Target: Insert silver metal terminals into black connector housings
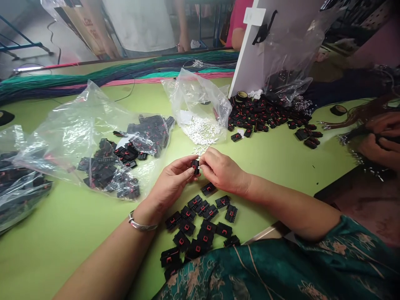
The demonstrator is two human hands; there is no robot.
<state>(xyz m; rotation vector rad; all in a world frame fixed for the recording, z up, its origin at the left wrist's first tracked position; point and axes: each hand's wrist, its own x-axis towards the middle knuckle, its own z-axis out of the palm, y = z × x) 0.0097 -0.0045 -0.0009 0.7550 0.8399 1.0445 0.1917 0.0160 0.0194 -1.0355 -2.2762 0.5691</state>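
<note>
One clear bag (26, 204) lies at the far left of the green table (78, 212), and dark pieces are seen inside it. Along the back edge, from the left side, runs a long bundle of wires (103, 79) in green, dark and pink colours. Next comes a bigger transparent bag (62, 133), with many black connectors in it. Behind the table stands a person in a white top (139, 25).

The left hand (175, 173), with a silver bracelet (142, 223) on its wrist, grips one black connector (195, 167) between thumb and fingers. This connector is held above the table, near the middle of the view. Below both hands, many loose connectors (204, 233) with red marks lie close to each other, some touching. Above the hands, an upright plastic bag (203, 89) has small white pieces (203, 130) in it, and some are spilled at its front.

The right hand (220, 168) is closed in a pinch just at the right side of the held connector; what is between its fingertips is too small to tell. Further right, a heap of black connectors (259, 114) lies beside a white panel (248, 58). Then comes a roll of tape (338, 109), and at the right edge, a co-worker's hand (383, 146) near dark wires
</note>
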